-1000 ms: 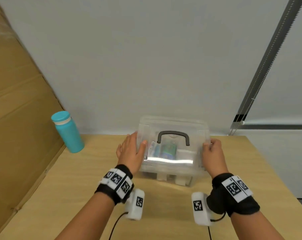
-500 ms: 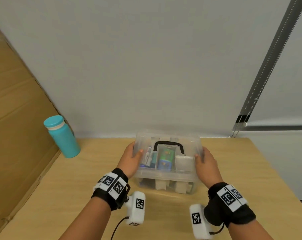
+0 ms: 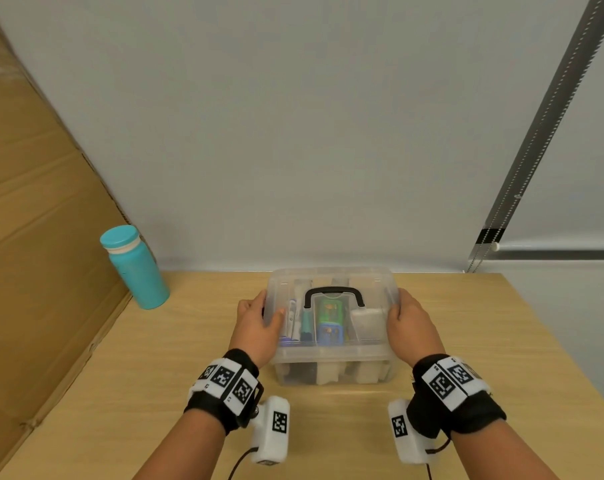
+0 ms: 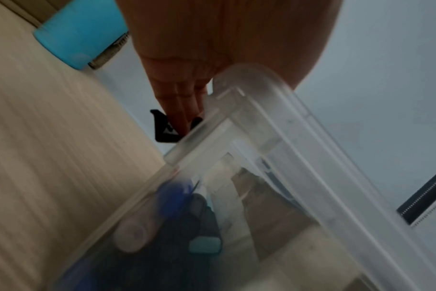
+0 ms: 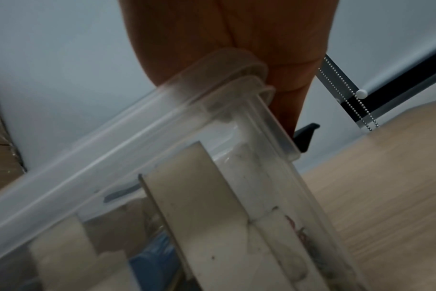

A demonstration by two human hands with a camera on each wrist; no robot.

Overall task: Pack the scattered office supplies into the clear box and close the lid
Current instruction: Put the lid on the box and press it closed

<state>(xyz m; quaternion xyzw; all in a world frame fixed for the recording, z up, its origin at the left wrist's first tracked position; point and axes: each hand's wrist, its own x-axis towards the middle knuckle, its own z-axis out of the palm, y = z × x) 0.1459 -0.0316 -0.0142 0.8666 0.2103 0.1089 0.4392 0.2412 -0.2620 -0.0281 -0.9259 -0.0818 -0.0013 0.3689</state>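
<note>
The clear box [image 3: 331,356] stands mid-table with its lid [image 3: 328,277] on and the black handle [image 3: 333,292] lying flat. Through the lid I see pens [image 3: 293,317], a green and blue item [image 3: 330,320] and a white item [image 3: 366,322]. My left hand [image 3: 257,323] grips the left end, thumb on the lid. Its fingers [image 4: 179,102] reach down to the black latch [image 4: 164,131]. My right hand [image 3: 409,323] grips the right end the same way, its fingers [image 5: 289,104] at the other black latch [image 5: 305,135].
A teal bottle [image 3: 134,268] stands at the back left, next to a leaning cardboard sheet [image 3: 34,237]. The wooden table [image 3: 155,375] meets a white wall just behind the box. A blind chain [image 3: 484,251] hangs at the back right.
The lid has settled flat on the box. Both hands have moved along its ends, thumbs onto the lid and fingers down to the latches.
</note>
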